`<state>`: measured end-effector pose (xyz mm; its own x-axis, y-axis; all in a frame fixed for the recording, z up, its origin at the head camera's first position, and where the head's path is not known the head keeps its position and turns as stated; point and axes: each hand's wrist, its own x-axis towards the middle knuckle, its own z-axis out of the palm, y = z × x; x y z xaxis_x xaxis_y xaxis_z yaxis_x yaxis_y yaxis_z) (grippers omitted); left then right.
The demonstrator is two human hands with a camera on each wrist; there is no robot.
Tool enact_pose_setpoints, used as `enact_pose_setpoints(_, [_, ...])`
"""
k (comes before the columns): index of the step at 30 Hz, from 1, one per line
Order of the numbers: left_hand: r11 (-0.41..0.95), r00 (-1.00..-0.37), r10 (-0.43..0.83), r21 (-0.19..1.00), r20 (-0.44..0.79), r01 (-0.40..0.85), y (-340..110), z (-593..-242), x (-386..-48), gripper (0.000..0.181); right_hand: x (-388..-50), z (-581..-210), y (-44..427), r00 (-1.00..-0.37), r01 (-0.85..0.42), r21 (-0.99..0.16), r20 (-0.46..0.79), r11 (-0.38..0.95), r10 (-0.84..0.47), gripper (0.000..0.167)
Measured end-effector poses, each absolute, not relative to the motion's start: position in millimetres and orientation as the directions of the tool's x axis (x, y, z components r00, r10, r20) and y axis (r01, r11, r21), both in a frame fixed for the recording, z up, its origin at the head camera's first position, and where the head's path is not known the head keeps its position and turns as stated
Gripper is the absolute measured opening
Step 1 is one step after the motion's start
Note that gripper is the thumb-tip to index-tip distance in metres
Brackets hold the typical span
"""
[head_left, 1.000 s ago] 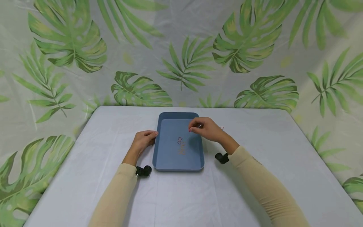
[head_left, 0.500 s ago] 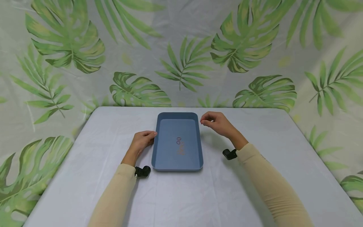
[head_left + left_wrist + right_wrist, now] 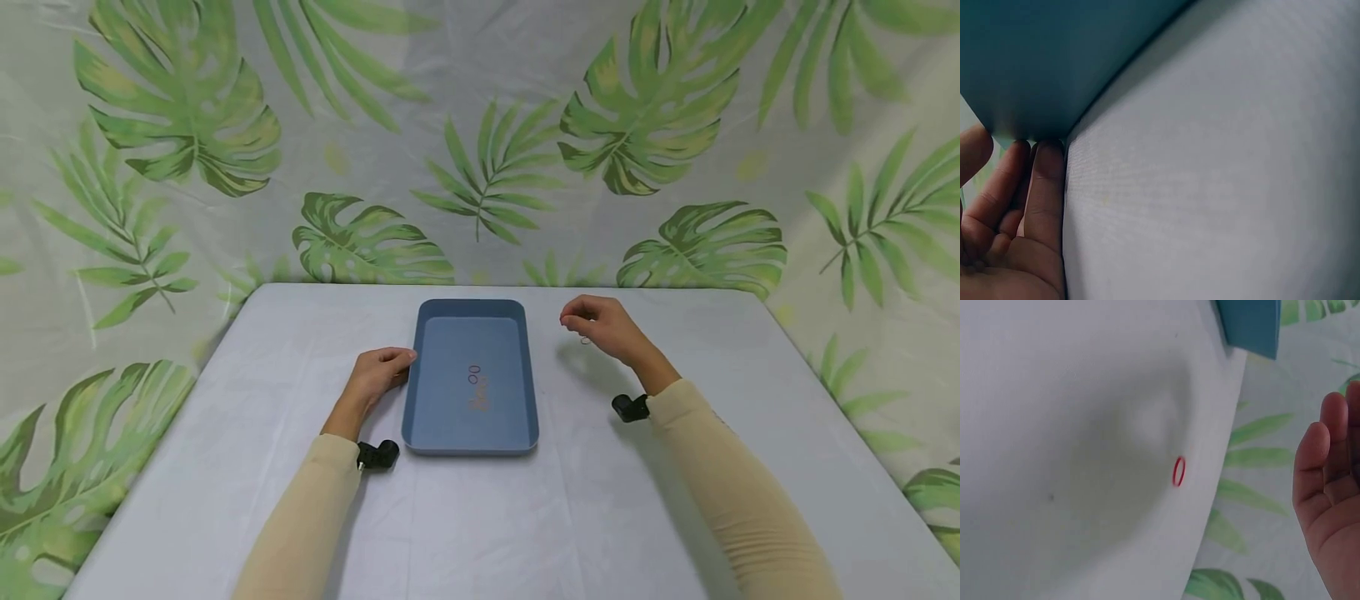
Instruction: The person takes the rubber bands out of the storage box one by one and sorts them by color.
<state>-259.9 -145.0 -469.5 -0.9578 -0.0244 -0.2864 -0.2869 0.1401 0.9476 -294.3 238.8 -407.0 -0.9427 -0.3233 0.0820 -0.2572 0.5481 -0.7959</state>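
Observation:
My left hand (image 3: 378, 372) holds the left wall of a blue tray (image 3: 471, 442). In the left wrist view, fingertips (image 3: 1047, 159) touch the tray's outer side, with the thumb apart at the left. Inside the tray lie two reddish-purple rings (image 3: 473, 379) and a cluster of tan bands (image 3: 480, 398). My right hand (image 3: 611, 327) hovers above the table right of the tray, thumb and index together on a small red bit that looks like a rubber band, mostly hidden. Below it, a thin red ring (image 3: 1179, 472) lies on the cloth.
A white cloth covers the table (image 3: 465, 525). A leaf-patterned curtain (image 3: 517, 208) hangs behind the far edge. In the right wrist view a tray corner (image 3: 1250, 328) stands near that edge. Black cameras are worn on both wrists.
The right hand has moved from above the tray to the right, over the table near the red ring. The left hand stays at the tray, which has not moved.

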Motion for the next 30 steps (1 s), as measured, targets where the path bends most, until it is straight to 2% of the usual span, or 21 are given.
enact_pose_setpoints(7, [0.127,-0.960,-0.020,0.952,-0.280,-0.280,-145,-470,-261,0.039,-297,-412,257,-0.966,-0.187,-0.802,0.043,0.568,-0.257,0.027])
enact_pose_setpoints(20, [0.124,-0.958,-0.014,0.950,-0.288,-0.287,-144,-469,-261,0.039,-316,-433,303,-0.989,-0.080,-0.718,-0.027,0.691,-0.143,0.029])
enact_pose_setpoints(30, [0.132,-0.957,-0.025,0.948,-0.289,-0.290,-146,-471,-260,0.039,-322,-446,314,-0.994,-0.024,-0.703,-0.058,0.711,-0.091,0.029])
